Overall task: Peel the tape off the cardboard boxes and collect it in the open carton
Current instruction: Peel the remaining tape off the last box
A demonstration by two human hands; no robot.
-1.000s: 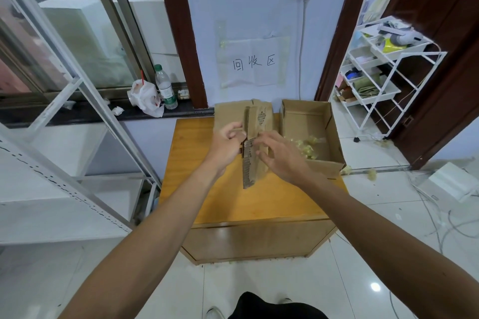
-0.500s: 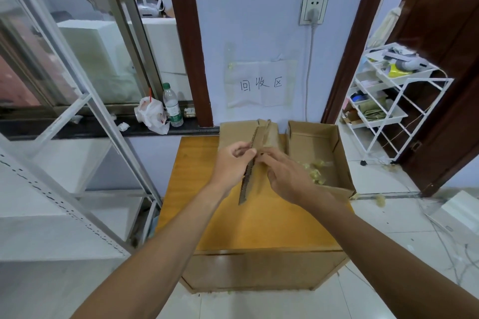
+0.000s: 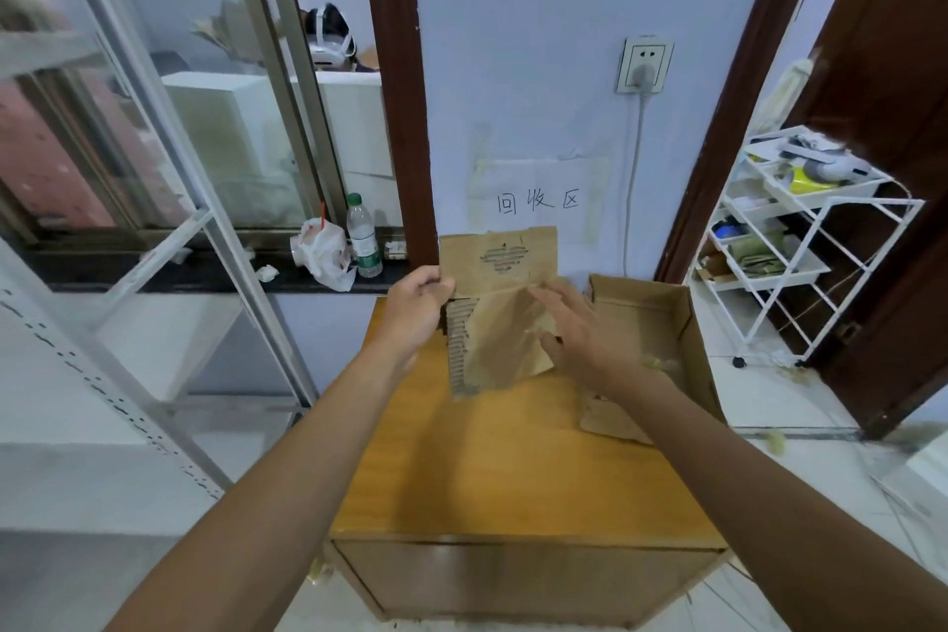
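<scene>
1. While the left hand [image 3: 415, 308] grips its left edge, the cardboard piece [image 3: 500, 257] stands upright over the wooden table [image 3: 487, 467].
2. Fingers of the right hand [image 3: 579, 328], straight and spread, touch its peeling front layer.
3. Just right, the open carton [image 3: 687, 323] holds tape scraps [image 3: 662, 364].

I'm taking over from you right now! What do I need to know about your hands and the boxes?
Left hand grips the left edge of the flattened cardboard piece, held upright above the table.
Right hand lies open, fingers spread on its front; no tape seen in it.
The open carton stands on the table's right side, some tape scraps inside.
Done: some tape collected.
Left: strip this piece; check the torn scrap before the carton.
</scene>
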